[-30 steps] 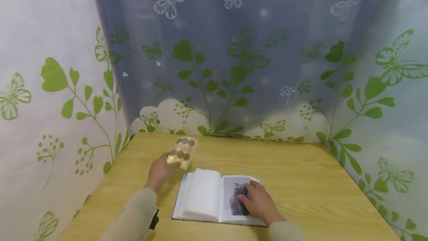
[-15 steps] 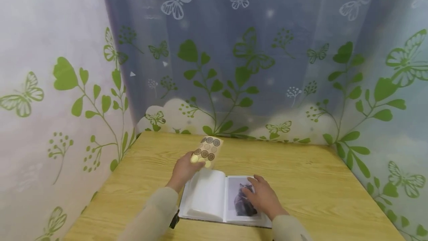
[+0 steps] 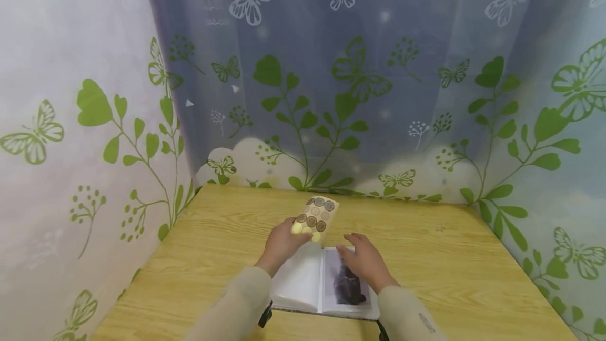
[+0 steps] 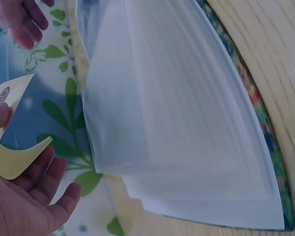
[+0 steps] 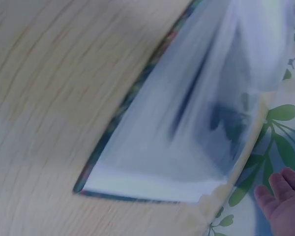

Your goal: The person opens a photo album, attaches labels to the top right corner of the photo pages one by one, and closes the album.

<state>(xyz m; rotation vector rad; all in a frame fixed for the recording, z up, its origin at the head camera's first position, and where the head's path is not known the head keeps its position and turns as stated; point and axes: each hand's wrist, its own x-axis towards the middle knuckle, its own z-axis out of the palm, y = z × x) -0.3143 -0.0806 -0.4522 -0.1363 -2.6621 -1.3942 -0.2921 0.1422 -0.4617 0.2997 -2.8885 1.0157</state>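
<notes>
In the head view my left hand (image 3: 282, 243) pinches a sheet of round stickers (image 3: 316, 218) by its lower edge, above the far side of an open photo album (image 3: 300, 283). The left wrist view shows the sticker sheet (image 4: 14, 157) bent between thumb and fingers. My right hand (image 3: 366, 259) hovers with loosely bent fingers over the album's right page, holding nothing. On that page is a photo of a grey cat (image 3: 347, 286), partly covered by the hand. The left page is blank white. In the right wrist view the right hand (image 5: 287, 201) is apart from the album (image 5: 152, 162).
The album lies on a wood-grain table (image 3: 450, 257). A curtain (image 3: 303, 93) printed with leaves and butterflies hangs behind the table and along both sides.
The left hand has carried the sticker sheet rightward, from left of the album to above it. My right hand has lifted slightly from the cat photo and moved away from me.
</notes>
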